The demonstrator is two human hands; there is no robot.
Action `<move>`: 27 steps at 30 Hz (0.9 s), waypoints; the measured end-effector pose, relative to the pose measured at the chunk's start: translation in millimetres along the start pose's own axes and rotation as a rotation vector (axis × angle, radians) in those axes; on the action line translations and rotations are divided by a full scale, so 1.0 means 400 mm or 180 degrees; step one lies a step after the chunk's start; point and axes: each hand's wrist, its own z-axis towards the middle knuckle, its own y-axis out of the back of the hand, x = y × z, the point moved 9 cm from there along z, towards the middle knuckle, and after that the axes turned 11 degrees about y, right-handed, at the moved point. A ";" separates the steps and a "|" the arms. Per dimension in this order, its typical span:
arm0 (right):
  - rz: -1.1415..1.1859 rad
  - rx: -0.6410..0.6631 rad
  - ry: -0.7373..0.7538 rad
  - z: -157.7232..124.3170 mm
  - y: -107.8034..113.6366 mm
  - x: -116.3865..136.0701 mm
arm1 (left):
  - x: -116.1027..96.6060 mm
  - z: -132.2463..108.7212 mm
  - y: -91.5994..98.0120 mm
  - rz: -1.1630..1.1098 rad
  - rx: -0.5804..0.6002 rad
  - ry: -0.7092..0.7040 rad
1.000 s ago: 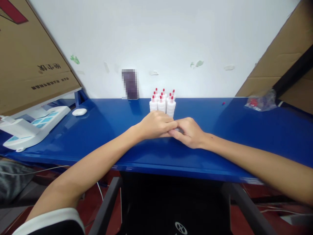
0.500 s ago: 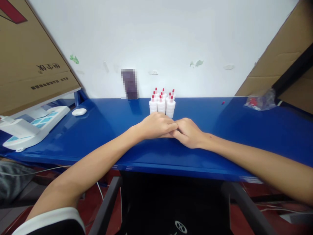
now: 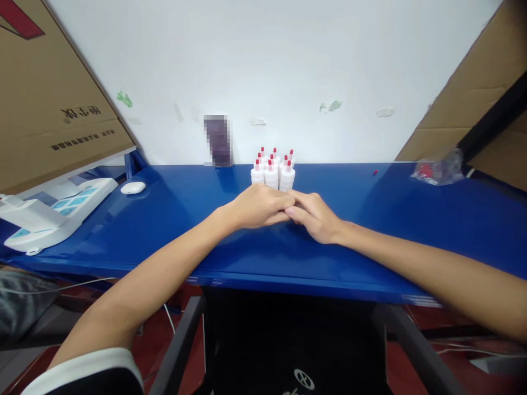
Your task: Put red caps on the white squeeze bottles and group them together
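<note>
My left hand (image 3: 257, 206) and my right hand (image 3: 315, 216) meet fingertip to fingertip on the blue table (image 3: 411, 219), just in front of a cluster of several small white bottles with red caps (image 3: 272, 171). Both hands are closed, the fingers curled and pressed against each other. Whatever lies between the fingers is hidden. My left knuckles sit closest to the front row of bottles, almost touching it.
A white device with blue keys (image 3: 49, 211) and a small white oval object (image 3: 133, 187) lie at the left. Cardboard boxes lean at the left (image 3: 49, 99) and the right (image 3: 473, 93). A clear bag with red pieces (image 3: 438, 169) lies far right. A black chair (image 3: 288, 340) is below the table edge.
Both hands, still joined, have slid a little away from me toward the bottles. A greyish bit seen between the fingers a second ago is hidden now.
</note>
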 end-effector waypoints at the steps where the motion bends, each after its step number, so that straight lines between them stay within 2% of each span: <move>1: 0.0094 0.0002 0.0023 -0.001 0.000 0.001 | 0.007 0.000 0.000 -0.0038 0.0044 0.0058; 6: 0.0502 0.0167 0.0102 -0.007 -0.014 0.009 | 0.021 0.000 -0.005 0.0005 0.0157 0.0156; 12: 0.0847 0.0064 -0.0092 -0.012 -0.024 -0.007 | 0.027 0.004 0.002 0.0097 0.0091 0.0235; 19: 0.1091 -0.0131 -0.0332 -0.011 -0.017 -0.026 | 0.039 0.009 -0.003 -0.0541 0.0138 0.0461; 22: 0.0853 -0.0232 -0.0446 -0.010 -0.002 -0.034 | 0.072 0.011 0.033 -0.0746 -0.0016 0.0672; 25: 0.0627 -0.0145 -0.0481 -0.007 0.001 -0.034 | 0.132 0.000 0.100 -0.0849 -0.0416 0.1003; 27: 0.0554 -0.0049 -0.0471 -0.005 -0.003 -0.031 | 0.164 -0.010 0.122 -0.0863 -0.0428 0.1170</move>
